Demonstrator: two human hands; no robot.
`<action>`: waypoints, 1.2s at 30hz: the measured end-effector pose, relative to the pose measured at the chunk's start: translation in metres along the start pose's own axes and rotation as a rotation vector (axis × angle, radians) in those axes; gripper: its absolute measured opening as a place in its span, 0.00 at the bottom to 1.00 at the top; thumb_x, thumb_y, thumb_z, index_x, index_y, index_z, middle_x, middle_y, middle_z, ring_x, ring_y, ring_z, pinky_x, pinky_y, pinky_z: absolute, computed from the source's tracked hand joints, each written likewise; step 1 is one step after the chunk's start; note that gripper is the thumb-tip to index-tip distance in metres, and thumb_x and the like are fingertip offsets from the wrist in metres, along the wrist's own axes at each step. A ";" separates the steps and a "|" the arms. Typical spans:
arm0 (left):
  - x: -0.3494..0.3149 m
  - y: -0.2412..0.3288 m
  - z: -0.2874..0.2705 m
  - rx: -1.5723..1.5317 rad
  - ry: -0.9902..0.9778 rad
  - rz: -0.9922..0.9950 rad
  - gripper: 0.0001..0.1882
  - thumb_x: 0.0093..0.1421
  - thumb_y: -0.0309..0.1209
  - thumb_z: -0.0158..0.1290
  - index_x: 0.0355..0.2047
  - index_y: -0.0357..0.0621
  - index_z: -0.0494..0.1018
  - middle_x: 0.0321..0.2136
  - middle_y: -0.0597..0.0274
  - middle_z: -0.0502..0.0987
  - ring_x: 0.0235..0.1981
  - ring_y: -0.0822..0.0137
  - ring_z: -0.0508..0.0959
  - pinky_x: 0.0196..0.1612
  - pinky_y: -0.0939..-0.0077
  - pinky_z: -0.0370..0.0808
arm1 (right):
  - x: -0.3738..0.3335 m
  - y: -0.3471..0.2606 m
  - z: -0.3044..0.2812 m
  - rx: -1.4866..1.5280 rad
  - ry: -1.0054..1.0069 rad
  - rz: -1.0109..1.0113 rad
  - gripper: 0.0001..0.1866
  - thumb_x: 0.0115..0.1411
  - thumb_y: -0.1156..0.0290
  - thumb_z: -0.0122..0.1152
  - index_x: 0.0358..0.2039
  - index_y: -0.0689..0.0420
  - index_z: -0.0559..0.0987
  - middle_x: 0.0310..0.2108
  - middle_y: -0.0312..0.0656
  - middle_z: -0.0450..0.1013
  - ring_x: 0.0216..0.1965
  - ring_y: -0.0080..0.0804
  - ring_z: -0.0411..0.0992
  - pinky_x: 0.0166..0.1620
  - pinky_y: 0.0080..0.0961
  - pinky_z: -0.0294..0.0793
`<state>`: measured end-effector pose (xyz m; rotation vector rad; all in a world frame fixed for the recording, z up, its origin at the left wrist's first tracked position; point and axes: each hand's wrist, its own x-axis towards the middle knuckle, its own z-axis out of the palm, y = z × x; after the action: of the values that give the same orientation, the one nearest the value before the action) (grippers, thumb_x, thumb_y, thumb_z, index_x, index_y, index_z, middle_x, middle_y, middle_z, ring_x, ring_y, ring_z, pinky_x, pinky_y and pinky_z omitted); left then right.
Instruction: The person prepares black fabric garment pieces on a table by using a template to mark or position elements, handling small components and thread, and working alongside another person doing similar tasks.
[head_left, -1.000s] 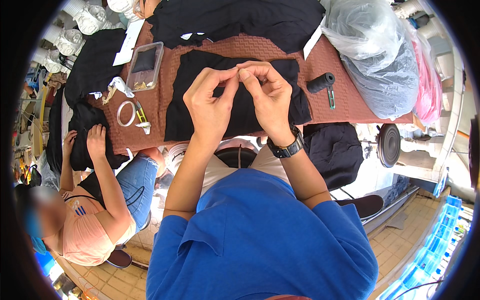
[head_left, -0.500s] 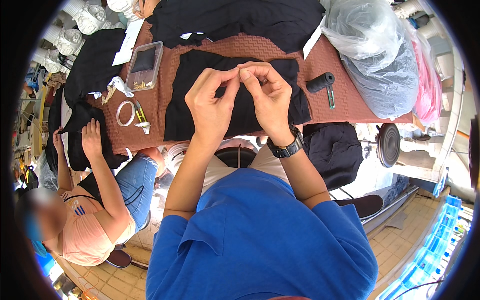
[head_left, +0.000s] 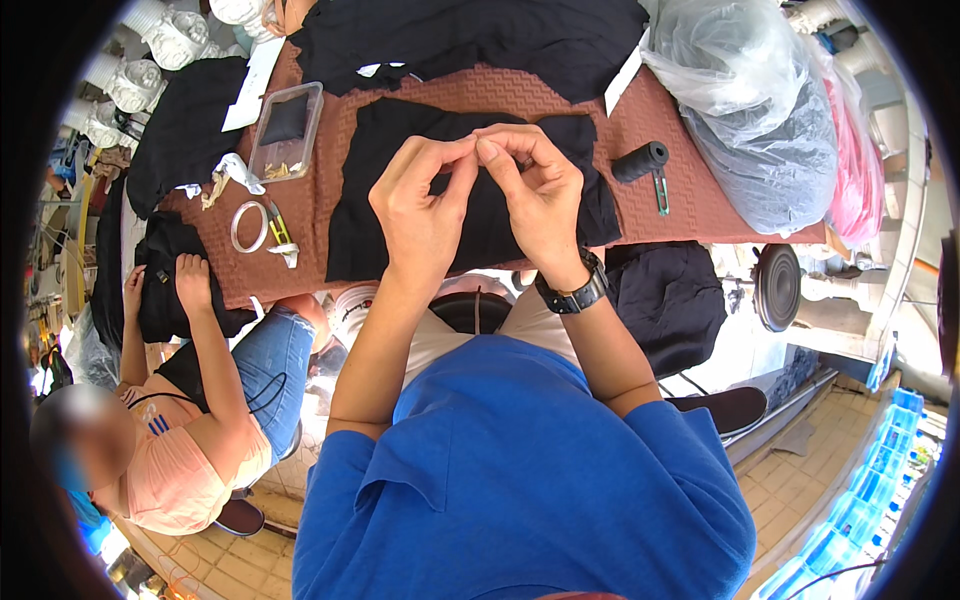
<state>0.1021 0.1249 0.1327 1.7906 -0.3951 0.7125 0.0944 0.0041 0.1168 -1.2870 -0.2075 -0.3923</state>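
My left hand [head_left: 424, 200] and my right hand [head_left: 537, 190] are raised over a piece of black cloth [head_left: 350, 235] spread on the table. Thumb and forefinger of each hand are pinched, and the fingertips of both meet. Whatever they pinch is too small to make out. A dark watch is on my right wrist. Right of the cloth lies a spool of black thread [head_left: 640, 162], with a small green tool [head_left: 661, 192], perhaps thread snips, beside it.
At left on the brown table cover [head_left: 300, 230] are a clear plastic box [head_left: 262, 165], a white ring [head_left: 248, 227] and yellow-handled snips [head_left: 278, 222]. More black cloth [head_left: 480, 40] lies at the back. Plastic bags [head_left: 755, 130] bulge at right. A co-worker's hands [head_left: 192, 285] handle black cloth at left.
My hands keep nearly the same pinch and place. At left, the co-worker's hands have shifted slightly, and the black cloth there lies lower and is bunched differently.
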 end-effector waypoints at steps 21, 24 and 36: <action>-0.004 -0.002 0.000 0.023 -0.031 0.012 0.06 0.55 0.16 0.63 0.33 0.35 0.80 0.27 0.58 0.80 0.27 0.68 0.81 0.31 0.78 0.77 | -0.001 0.007 -0.005 -0.061 0.014 -0.029 0.05 0.63 0.78 0.65 0.39 0.63 0.84 0.43 0.42 0.78 0.43 0.26 0.76 0.45 0.22 0.76; -0.006 -0.002 0.001 0.026 -0.041 0.020 0.06 0.55 0.17 0.63 0.33 0.35 0.80 0.27 0.58 0.80 0.27 0.68 0.81 0.31 0.77 0.78 | -0.002 0.007 -0.005 -0.081 0.012 -0.055 0.05 0.64 0.79 0.64 0.39 0.64 0.82 0.42 0.42 0.77 0.42 0.25 0.76 0.45 0.22 0.76; -0.005 -0.023 -0.018 -0.401 -0.382 -0.330 0.09 0.60 0.24 0.63 0.41 0.37 0.81 0.34 0.63 0.78 0.32 0.73 0.80 0.39 0.78 0.77 | -0.007 -0.007 -0.034 -0.011 -0.306 0.299 0.09 0.70 0.71 0.59 0.42 0.65 0.77 0.37 0.40 0.77 0.40 0.23 0.76 0.47 0.23 0.77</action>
<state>0.1072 0.1485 0.1165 1.5487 -0.4453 0.0471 0.0830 -0.0292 0.1112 -1.3618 -0.2651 0.0605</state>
